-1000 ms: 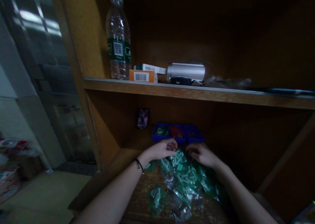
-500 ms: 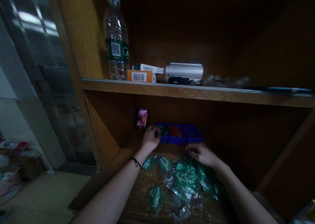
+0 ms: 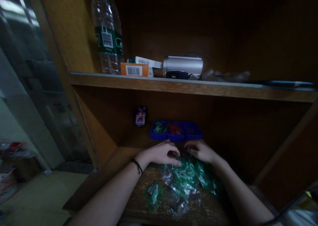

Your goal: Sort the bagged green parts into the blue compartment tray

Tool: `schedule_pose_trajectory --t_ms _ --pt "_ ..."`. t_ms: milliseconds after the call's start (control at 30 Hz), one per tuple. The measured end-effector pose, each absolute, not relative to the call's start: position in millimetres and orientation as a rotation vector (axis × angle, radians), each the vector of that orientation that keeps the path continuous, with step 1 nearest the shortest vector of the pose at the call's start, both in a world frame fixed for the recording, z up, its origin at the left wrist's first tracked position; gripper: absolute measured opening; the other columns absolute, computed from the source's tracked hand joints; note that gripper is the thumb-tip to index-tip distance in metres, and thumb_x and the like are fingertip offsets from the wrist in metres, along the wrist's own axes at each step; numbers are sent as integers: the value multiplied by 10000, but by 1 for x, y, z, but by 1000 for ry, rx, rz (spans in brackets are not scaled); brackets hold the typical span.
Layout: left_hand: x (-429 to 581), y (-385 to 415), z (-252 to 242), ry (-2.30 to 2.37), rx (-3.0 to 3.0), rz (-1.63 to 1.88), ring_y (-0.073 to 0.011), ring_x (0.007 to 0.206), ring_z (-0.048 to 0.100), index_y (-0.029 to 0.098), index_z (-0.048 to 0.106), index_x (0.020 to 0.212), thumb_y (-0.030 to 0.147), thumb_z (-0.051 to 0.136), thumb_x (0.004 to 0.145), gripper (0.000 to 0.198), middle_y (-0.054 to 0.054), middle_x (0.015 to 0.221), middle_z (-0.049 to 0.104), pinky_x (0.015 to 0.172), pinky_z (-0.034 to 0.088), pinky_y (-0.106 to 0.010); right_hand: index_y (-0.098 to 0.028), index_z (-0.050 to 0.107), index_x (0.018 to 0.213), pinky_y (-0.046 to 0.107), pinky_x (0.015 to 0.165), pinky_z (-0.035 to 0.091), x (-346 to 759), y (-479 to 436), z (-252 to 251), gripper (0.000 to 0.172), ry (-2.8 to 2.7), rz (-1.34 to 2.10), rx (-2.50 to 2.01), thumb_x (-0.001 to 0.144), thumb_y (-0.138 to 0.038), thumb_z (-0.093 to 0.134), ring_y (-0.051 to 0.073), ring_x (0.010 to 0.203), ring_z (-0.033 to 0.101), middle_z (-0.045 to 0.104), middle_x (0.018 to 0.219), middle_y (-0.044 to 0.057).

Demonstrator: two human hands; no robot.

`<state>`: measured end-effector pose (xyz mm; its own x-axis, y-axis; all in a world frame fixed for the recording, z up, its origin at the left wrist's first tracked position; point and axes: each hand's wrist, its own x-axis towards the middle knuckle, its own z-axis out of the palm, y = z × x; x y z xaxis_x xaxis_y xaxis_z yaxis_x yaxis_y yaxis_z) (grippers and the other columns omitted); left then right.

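Observation:
A heap of green pieces in clear plastic bags [image 3: 185, 174] lies on the worn wooden surface below my hands. At the heap's far left edge is my left hand [image 3: 164, 153], its fingers curved and the thumb held apart, with nothing visible between them. My right hand [image 3: 202, 150] is over the far side of the heap, fingers bent in toward the thumb; whatever they hold is hidden. Just beyond are three joined blue bins: the left bin [image 3: 159, 136] contains green pieces, the middle bin [image 3: 176, 138] red ones, and the right bin [image 3: 193, 136] looks dark inside.
A phone [image 3: 140, 116] leans against the back wall at left. On the shelf [image 3: 174, 84] above stand a plastic bottle [image 3: 109, 40], small boxes [image 3: 135, 69] and a silver cylinder [image 3: 184, 65]. One separate green packet [image 3: 154, 193] lies near the front.
My left hand has left the left bin and come right and nearer, to the heap, with its thumb now apart. My right hand has stayed near the heap. The view has shifted slightly.

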<state>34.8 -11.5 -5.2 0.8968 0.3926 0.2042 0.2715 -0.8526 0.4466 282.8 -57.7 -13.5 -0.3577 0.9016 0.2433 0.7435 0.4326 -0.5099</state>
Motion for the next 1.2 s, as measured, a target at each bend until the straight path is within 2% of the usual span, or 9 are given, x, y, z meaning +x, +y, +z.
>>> schedule_pose_trajectory --t_ms 167,300,400,700,800,1033,1200 --pt "37 -13 -6 515 2689 355 -224 980 604 237 670 1155 576 707 783 504 -50 1060 675 840 440 -299 -191 717 934 281 742 443 283 -58 -12 224 -2210 474 -1375 818 -206 527 202 816 636 720 922 47" --pt "40 -13 -10 544 2719 366 -221 968 588 223 682 1079 529 684 822 399 -49 1013 667 871 425 -317 -193 727 965 274 737 444 282 -58 -14 222 -2231 641 -1320 827 -246 562 201 828 636 721 943 46" --pt "42 -13 -12 555 2708 365 -207 919 579 215 679 1017 492 685 830 334 -36 943 658 823 430 -302 -196 735 979 272 725 443 283 -58 -16 222 -2264 743 -1305 822 -290 609 200 822 627 718 947 47" --pt "45 -8 -20 558 2623 433 -193 889 578 204 674 981 416 659 849 250 -35 925 660 773 429 -277 -183 708 893 264 714 432 282 -55 -21 128 -2264 747 -1303 804 -218 624 178 791 599 678 881 31" --pt "44 -7 -20 578 2590 468 -189 873 582 202 669 965 386 640 854 217 -35 932 665 753 430 -269 -185 678 830 265 701 422 281 -54 -20 95 -2226 698 -1296 835 -217 588 177 777 589 660 839 23" --pt "40 -1 -17 740 2506 572 -148 730 544 194 614 920 340 558 887 159 1 818 624 652 391 -246 -198 602 797 283 742 400 282 -54 -12 171 -1997 406 -1262 916 -287 518 178 801 559 599 831 13" --pt "38 5 -20 766 2373 748 -133 735 530 202 576 922 289 563 874 101 25 813 596 679 407 -236 -209 578 812 269 718 391 285 -53 -10 174 -1869 340 -1224 932 -310 503 171 783 540 573 810 1"
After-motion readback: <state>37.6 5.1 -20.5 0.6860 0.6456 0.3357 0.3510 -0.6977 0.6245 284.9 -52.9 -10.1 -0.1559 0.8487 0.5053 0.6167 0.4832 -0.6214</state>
